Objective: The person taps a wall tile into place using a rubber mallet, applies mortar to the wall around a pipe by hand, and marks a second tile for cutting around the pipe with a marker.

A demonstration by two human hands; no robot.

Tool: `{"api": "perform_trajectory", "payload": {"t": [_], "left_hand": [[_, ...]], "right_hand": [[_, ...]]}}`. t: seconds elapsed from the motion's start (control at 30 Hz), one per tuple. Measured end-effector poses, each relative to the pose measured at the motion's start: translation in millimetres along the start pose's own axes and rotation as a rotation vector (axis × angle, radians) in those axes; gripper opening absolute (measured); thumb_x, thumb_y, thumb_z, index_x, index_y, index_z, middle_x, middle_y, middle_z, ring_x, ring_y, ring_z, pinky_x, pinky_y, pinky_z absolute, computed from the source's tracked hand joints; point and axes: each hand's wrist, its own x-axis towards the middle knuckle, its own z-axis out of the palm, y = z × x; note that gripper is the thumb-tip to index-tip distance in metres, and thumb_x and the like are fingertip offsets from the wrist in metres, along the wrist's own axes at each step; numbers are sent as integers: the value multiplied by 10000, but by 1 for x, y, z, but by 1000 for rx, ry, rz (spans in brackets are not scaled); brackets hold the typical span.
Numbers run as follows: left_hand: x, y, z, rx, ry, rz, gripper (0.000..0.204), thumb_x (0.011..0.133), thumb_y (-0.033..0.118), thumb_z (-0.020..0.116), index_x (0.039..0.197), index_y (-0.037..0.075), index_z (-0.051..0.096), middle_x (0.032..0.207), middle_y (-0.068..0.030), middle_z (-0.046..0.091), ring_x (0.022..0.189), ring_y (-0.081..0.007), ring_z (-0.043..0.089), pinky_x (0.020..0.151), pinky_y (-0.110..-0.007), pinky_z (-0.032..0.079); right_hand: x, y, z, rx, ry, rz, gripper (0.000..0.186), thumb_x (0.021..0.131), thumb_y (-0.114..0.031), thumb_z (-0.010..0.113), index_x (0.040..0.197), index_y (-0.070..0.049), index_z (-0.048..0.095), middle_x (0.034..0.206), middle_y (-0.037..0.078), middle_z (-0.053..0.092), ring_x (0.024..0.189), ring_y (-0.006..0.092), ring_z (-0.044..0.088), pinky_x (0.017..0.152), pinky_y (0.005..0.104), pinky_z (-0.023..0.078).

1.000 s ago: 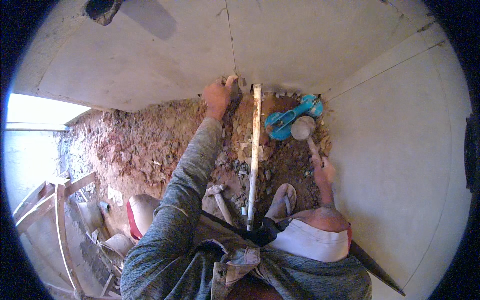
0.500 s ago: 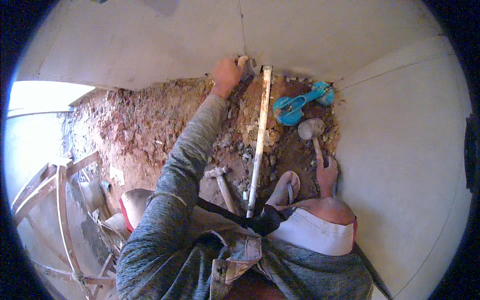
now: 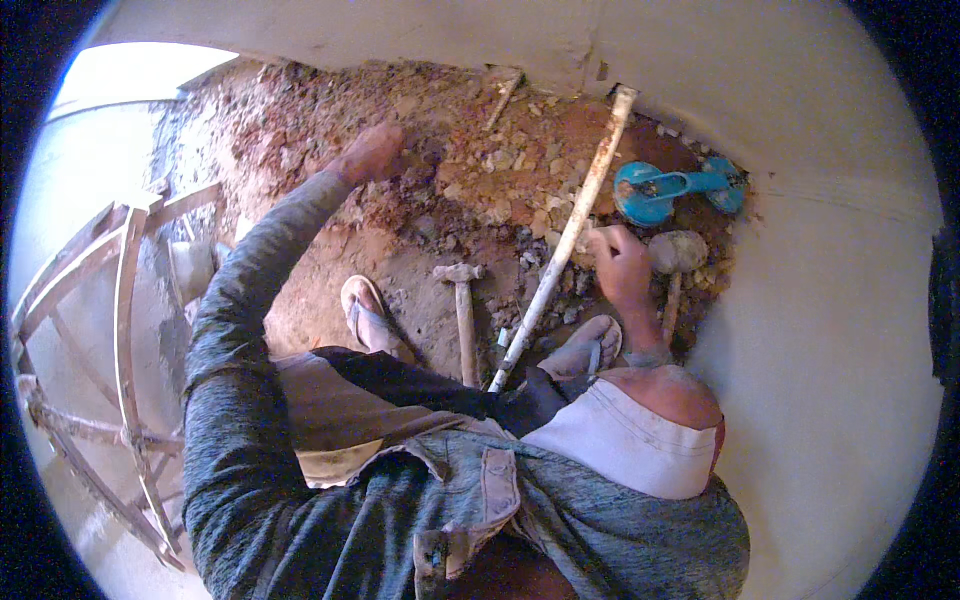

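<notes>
Diagonally across the rubble floor (image 3: pixel 420 235), a long, rust-stained white pole (image 3: pixel 568 245) runs from near my lap to the far wall (image 3: pixel 480 35), its far end leaning right. Just to the left of my right hand (image 3: pixel 622 265) lies the pole's middle; this hand is the nearer one. Its fingers are half curled and point left toward the pole, but I cannot tell whether they touch it or pinch anything. Just to the right of that hand is a round-headed mallet (image 3: pixel 678 253), head far, handle toward me. A blue double-cup suction lifter (image 3: pixel 695 181) lies farther off, to the right. My left hand (image 3: pixel 372 152), blurred and loosely bent, is well apart, over rubble at far left; I cannot tell whether it holds anything.
</notes>
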Motion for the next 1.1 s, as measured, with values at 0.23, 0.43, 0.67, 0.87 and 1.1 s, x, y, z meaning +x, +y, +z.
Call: {"api": "perform_trajectory", "payload": {"t": [0.23, 0.43, 0.67, 0.87, 1.1], "left_hand": [[-140, -28, 20, -133, -270, -305, 378, 803, 324, 706, 1060, 61, 621, 922, -198, 655, 897, -393, 627, 748, -469, 511], [-239, -36, 22, -227, -177, -466, 406, 781, 327, 736, 1053, 39, 647, 905, -225, 670, 867, -387, 651, 741, -476, 512], [-346, 2, 96, -740, -43, -954, 570, 760, 420, 764, 1116, -7, 645, 1009, -188, 694, 913, -269, 673, 796, -390, 525], [-412, 45, 155, -2570, -9, -1104, 250, 934, 360, 601, 963, 115, 638, 817, -55, 666, 644, -210, 618, 582, -381, 496], [-415, 35, 121, -2393, 171, -1176, 258, 912, 283, 633, 1068, 85, 577, 862, -125, 657, 669, -261, 616, 569, -400, 496]], "right_hand": [[24, -37, 27, -225, -169, -34, 448, 824, -447, 661, 863, -1, 625, 843, 249, 648, 831, 437, 622, 748, 486, 482], [50, -47, 33, -201, -210, -127, 424, 873, -427, 613, 844, -5, 636, 788, 260, 632, 767, 461, 606, 664, 509, 464], [82, -59, 39, -87, -232, -293, 261, 929, -272, 537, 925, -31, 638, 823, 226, 646, 808, 446, 614, 704, 497, 477], [137, -43, 74, -56, -185, -203, 270, 868, -271, 580, 1013, -52, 644, 931, 217, 667, 898, 389, 641, 792, 455, 496], [190, -69, 137, -169, 14, -131, 516, 799, -472, 653, 950, 21, 676, 951, 236, 682, 915, 409, 653, 812, 483, 506]]}}
